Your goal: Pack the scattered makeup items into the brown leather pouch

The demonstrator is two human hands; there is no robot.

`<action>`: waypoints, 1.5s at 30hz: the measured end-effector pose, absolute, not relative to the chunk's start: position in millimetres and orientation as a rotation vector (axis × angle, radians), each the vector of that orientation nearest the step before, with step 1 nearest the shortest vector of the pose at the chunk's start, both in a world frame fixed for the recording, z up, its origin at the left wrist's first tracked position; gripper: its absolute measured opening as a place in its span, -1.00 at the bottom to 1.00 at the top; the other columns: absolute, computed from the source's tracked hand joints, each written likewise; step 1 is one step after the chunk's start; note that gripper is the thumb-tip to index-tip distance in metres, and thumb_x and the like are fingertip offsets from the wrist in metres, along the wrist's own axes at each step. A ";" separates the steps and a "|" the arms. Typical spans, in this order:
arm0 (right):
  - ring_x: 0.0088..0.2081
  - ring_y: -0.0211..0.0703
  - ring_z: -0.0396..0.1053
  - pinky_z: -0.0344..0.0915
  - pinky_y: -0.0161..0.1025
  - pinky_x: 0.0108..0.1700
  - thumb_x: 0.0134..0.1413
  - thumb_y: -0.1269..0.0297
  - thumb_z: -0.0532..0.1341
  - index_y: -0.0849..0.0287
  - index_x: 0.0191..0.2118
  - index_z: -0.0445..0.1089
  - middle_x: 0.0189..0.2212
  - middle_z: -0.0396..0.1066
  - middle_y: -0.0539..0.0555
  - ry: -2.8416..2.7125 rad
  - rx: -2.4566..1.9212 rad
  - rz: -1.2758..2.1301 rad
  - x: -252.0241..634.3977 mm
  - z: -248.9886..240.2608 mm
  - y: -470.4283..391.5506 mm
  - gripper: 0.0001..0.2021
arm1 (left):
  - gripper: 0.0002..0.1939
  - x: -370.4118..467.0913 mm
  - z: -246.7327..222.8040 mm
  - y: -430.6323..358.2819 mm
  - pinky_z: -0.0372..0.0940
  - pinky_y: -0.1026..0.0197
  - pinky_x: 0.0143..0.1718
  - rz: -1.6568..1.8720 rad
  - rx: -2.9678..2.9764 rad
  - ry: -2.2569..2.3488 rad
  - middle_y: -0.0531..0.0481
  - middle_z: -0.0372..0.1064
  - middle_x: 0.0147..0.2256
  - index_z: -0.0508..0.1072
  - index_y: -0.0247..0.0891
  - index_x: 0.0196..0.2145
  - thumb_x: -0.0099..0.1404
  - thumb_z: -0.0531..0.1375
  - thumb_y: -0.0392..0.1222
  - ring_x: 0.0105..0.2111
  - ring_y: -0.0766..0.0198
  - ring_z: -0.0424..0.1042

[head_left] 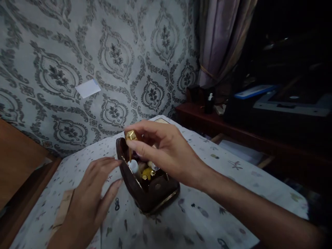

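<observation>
An open dark brown zippered pouch (155, 193) sits on the patterned white cloth (197, 221). Inside it are a white cap (133, 166), a yellow item (147, 173) and several small gold-topped pieces. Above the pouch's far end, my right hand (166, 148) pinches a gold faceted cap (131, 135) between thumb and fingers; a thin amber part hangs below it. My left hand (95, 193) is beside the pouch's left side, fingers apart and holding nothing, its fingertips close to the rim.
Behind stands a patterned wall with a white card (88, 88) on it. At the right are a dark red desk (202, 119) with an open drawer (240, 152), a dropper bottle (209, 103) and a curtain (220, 38). Orange-brown wooden furniture (20, 162) stands at the left.
</observation>
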State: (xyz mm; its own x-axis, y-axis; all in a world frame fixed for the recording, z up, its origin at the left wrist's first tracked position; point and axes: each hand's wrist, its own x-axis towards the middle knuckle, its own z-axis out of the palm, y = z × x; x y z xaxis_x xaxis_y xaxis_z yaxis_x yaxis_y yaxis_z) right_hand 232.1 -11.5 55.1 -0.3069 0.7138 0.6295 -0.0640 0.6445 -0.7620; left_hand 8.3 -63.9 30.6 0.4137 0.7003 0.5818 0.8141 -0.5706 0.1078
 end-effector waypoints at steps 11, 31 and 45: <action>-0.37 -0.27 0.30 0.04 -0.35 -0.33 0.21 0.41 0.19 0.20 -0.23 0.43 -0.41 0.42 -0.03 -2.166 -0.845 0.402 221.4 50.8 33.1 -0.92 | -0.62 15.8 -1.4 -47.0 0.30 -0.08 0.08 -0.504 -2.424 -1.057 -0.17 0.41 0.08 0.30 -0.20 0.18 0.46 0.04 -0.14 0.15 -0.02 0.28; -0.20 0.07 0.50 0.30 -0.19 -0.29 0.21 0.33 0.18 0.27 -0.06 0.42 -0.21 0.53 0.26 -2.627 -0.999 0.064 195.0 37.6 57.3 -0.77 | -0.64 16.3 -5.1 -49.2 0.31 0.00 0.09 -0.428 -2.400 -1.042 -0.22 0.34 0.11 0.28 -0.32 0.14 0.48 0.01 -0.12 0.17 0.02 0.23; -0.04 0.09 0.43 0.25 -0.11 -0.06 0.23 0.36 0.21 0.22 -0.16 0.54 -0.23 0.55 0.22 -2.710 -0.981 -0.092 182.7 24.4 59.7 -0.83 | -0.61 13.2 -8.4 -52.3 0.33 -0.04 0.12 -0.467 -2.427 -1.091 -0.21 0.33 0.15 0.26 -0.26 0.20 0.47 0.02 -0.14 0.21 0.03 0.25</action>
State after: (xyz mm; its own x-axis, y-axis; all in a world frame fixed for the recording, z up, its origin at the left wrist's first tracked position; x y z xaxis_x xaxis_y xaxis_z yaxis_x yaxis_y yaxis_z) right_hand 182.7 59.7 24.4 -0.7394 0.6205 0.2611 0.6368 0.7706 -0.0281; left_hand 13.2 -52.3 -8.4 0.6326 0.6170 0.4680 0.7645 -0.5943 -0.2497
